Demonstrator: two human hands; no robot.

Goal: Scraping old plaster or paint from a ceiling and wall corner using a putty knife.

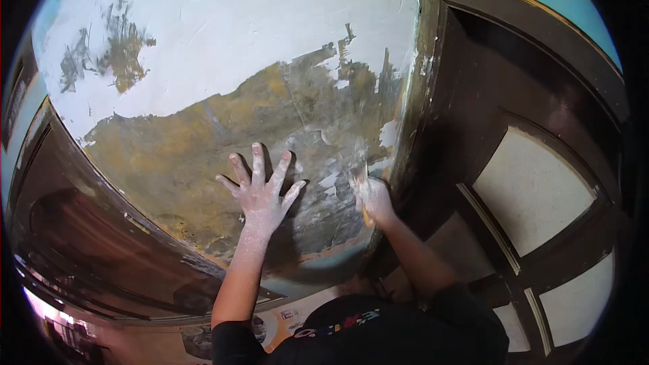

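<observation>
My left hand, coated in white dust, lies with fingers spread against the bare grey-brown patch of a wall. Right of it, my right hand, also dusty, grips a scraper with a yellowish handle. Its blade is mostly hidden by my fingers and points up along the wall near the right corner. White paint covers the upper wall and ends in a ragged edge above both hands. Small white flakes of paint remain around the scraper.
A dark wooden door frame borders the wall closely on the right, with a dark door bearing pale panels beyond. Dark brown woodwork lies along the left. Another scraped patch shows at upper left. Printed sheets or objects lie low behind my left arm.
</observation>
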